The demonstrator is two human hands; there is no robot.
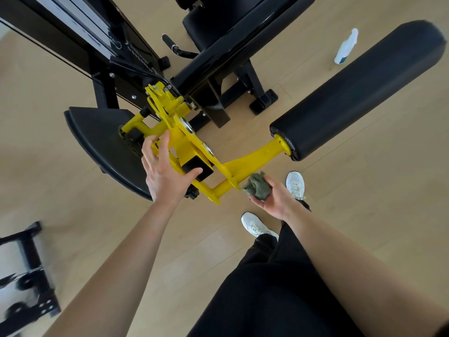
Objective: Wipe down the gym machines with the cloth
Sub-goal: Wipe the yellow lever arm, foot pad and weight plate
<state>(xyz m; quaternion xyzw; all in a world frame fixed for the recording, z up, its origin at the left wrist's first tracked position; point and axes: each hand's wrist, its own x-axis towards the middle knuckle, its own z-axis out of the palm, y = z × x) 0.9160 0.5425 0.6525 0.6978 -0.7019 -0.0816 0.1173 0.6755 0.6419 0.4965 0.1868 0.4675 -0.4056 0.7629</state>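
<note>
The gym machine (226, 32) fills the top of the frame. It is big, hard and heavy. Its black roller pad (359, 86) at the upper right looks squashy. The yellow arm (252, 159) in the middle is stiff, smooth metal. The left hand (165, 176), left of the middle, is spread wide, with its thumb on the arm's black block (206, 170). The right hand (277, 198), just below the middle, holds the green cloth (257, 187) bunched up, just beside the yellow arm. The cloth is soft and light and easy to grab anywhere. A small spray bottle (346, 47) is on the floor (364, 190) at the upper right. I cannot tell how full it is.
</note>
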